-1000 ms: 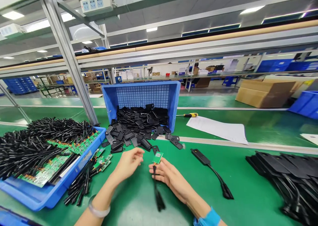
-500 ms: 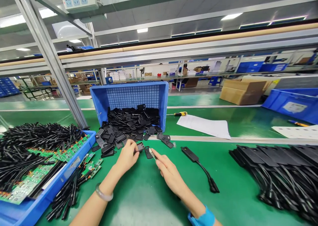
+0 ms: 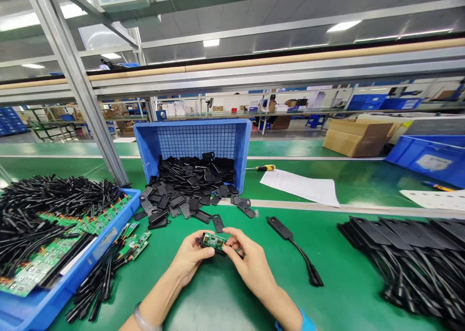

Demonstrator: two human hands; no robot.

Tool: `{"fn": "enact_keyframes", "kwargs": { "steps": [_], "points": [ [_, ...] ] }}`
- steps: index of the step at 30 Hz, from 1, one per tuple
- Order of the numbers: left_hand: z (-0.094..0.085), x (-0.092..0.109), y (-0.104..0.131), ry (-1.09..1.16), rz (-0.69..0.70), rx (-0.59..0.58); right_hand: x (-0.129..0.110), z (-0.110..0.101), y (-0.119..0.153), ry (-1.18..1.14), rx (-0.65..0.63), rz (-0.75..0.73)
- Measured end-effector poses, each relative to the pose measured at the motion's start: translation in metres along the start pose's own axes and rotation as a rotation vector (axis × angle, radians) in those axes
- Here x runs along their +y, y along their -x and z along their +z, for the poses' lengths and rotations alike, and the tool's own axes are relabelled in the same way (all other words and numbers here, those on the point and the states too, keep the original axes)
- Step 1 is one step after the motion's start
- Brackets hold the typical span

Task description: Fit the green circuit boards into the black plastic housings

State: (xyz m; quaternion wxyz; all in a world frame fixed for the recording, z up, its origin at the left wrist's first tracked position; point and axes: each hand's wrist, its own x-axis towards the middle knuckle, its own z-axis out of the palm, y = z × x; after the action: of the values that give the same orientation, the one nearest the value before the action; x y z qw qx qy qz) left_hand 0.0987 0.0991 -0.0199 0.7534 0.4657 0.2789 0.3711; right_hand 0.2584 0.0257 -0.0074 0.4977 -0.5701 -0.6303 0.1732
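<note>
Above the near worktop (image 3: 214, 302), the left hand (image 3: 189, 255) pinches the left end of a black casing (image 3: 218, 252); the right hand (image 3: 250, 254) pinches the right end of the green circuit board (image 3: 214, 241) lying in it (seating unclear). Level, edge-only pressure should best protect it.

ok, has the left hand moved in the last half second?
Yes. The left hand has drawn back, farther from the central blue crate.
</note>
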Motion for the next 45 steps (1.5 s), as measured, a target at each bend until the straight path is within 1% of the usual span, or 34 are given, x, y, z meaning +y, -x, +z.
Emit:
{"fn": "enact_keyframes", "kwargs": {
  "steps": [3, 7, 9, 15, 19, 23, 25, 29, 32, 35, 37, 39, 41, 45],
  "points": [
    [0.003, 0.000, 0.003, 0.119, -0.043, -0.007, 0.001, 0.001, 0.000, -0.041, -0.014, 0.031],
    [0.006, 0.001, 0.007, 0.228, -0.072, -0.029, 0.002, 0.003, 0.000, -0.060, -0.002, 0.007],
    [0.007, 0.002, 0.008, 0.247, -0.076, -0.037, 0.003, 0.004, 0.001, -0.047, 0.011, -0.017],
    [0.011, 0.001, 0.009, 0.274, -0.062, -0.025, 0.002, 0.005, 0.003, 0.032, 0.007, -0.172],
    [0.011, -0.001, 0.009, 0.265, -0.040, -0.006, 0.004, 0.004, 0.003, 0.072, -0.044, -0.183],
    [0.012, -0.003, 0.010, 0.255, -0.025, -0.018, 0.006, 0.005, 0.004, 0.153, -0.092, -0.198],
    [0.014, -0.006, 0.009, 0.234, -0.013, 0.012, 0.008, 0.008, 0.006, 0.211, -0.108, -0.215],
    [0.020, -0.014, 0.005, 0.162, 0.039, 0.142, 0.012, 0.016, 0.011, 0.261, -0.121, -0.220],
    [0.021, -0.016, 0.003, 0.124, 0.061, 0.197, 0.013, 0.019, 0.011, 0.181, -0.094, -0.159],
    [0.019, -0.014, 0.002, 0.110, 0.078, 0.224, 0.011, 0.018, 0.009, 0.066, -0.100, 0.031],
    [0.017, -0.013, 0.003, 0.100, 0.082, 0.225, 0.008, 0.016, 0.006, 0.013, -0.178, 0.177],
    [0.015, -0.013, 0.003, 0.083, 0.089, 0.220, 0.005, 0.014, 0.005, -0.013, -0.287, 0.281],
    [0.014, -0.014, 0.003, 0.056, 0.106, 0.213, 0.003, 0.014, 0.004, -0.026, -0.353, 0.325],
    [0.014, -0.017, 0.003, 0.016, 0.148, 0.212, 0.006, 0.017, 0.003, -0.099, -0.316, 0.316]
  ]
}}
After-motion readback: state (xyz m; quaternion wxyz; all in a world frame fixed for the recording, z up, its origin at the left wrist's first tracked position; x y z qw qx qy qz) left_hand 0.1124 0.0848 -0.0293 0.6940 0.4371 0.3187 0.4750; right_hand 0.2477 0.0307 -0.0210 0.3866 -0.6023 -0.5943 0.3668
